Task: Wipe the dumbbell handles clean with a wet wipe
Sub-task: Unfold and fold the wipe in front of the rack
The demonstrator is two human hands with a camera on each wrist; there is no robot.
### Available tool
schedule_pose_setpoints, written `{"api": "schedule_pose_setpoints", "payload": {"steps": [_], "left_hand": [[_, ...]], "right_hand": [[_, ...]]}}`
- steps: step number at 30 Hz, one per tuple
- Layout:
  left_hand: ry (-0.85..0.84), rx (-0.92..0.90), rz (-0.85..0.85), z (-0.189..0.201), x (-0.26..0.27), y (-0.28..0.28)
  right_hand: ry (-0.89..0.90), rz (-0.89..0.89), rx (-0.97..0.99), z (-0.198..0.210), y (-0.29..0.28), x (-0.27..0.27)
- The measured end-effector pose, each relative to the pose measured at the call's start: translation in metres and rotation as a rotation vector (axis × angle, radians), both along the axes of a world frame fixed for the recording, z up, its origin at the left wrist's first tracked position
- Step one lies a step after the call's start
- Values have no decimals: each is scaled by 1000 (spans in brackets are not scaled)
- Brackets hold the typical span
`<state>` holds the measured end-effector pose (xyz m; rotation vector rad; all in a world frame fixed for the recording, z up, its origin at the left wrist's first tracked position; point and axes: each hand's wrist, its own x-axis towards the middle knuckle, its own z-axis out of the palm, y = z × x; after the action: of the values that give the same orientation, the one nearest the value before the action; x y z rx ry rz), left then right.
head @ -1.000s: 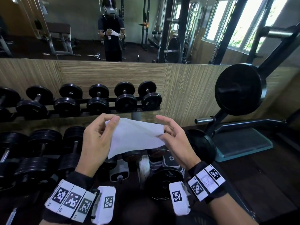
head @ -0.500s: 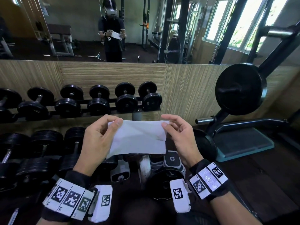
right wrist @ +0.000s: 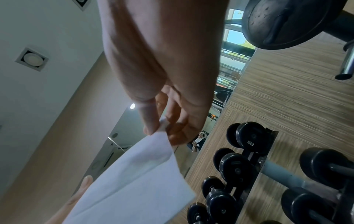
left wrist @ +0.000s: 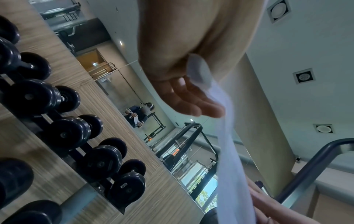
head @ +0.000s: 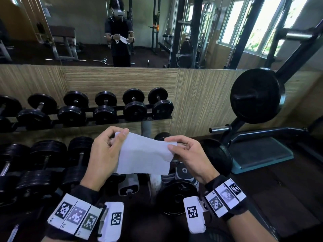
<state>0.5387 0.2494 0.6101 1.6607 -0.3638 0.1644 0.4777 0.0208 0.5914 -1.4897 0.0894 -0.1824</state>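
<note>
You have the wet wipe (head: 143,154) stretched out in front of your chest, and both hands are on it. Your left hand (head: 104,154) pinches the upper left corner between thumb and forefinger, and your right hand (head: 188,158) pinches the upper right edge the same way; the right wrist view shows that pinch clearly, thumb and fingertip closed on a thin bit of corner. The rest of the sheet hangs loose below.

Nothing has touched a handle yet, by my reading. The dumbbells on the upper rack (head: 134,105) sit well beyond the wipe against the wood-panelled wall (head: 201,95), and the nearer row (head: 78,159) lies below and to your left, its handles untouched.

Now the risks. Those pinches are light, and a wet sheet is slippery, so a tug from either side could pull a corner free and drop it to the floor (a dirty wipe is no use on a grip). Pull too hard the other way and the thin sheet may tear down the middle. Held flat like this, it would also wrap poorly round a bar: it could bunch up or catch against the weights at each end. I'd judge you want it gathered into one palm before you reach. Mind the weight plate (head: 255,96) on the bar at your right as you lean in.
</note>
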Motion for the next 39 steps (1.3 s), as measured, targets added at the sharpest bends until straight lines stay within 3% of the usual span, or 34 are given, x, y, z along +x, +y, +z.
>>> {"api": "schedule_pose_setpoints", "payload": {"steps": [5, 10, 15, 23, 31, 39], "left_hand": [[-4, 37, -60, 0, -3, 3], [5, 28, -65, 3, -7, 4], [-27, 8, -43, 7, -9, 0], [29, 68, -114, 5, -6, -3], [33, 4, -90, 7, -4, -20], [16, -59, -54, 4, 0, -43]], "right_hand": [[-65, -71, 24, 4, -2, -3], [-80, -47, -38, 5, 1, -6], [-27, 63, 30, 5, 1, -6], [-92, -27, 37, 4, -9, -3], [-21, -62, 53, 2, -22, 5], [-82, -74, 134, 0, -40, 13]]}}
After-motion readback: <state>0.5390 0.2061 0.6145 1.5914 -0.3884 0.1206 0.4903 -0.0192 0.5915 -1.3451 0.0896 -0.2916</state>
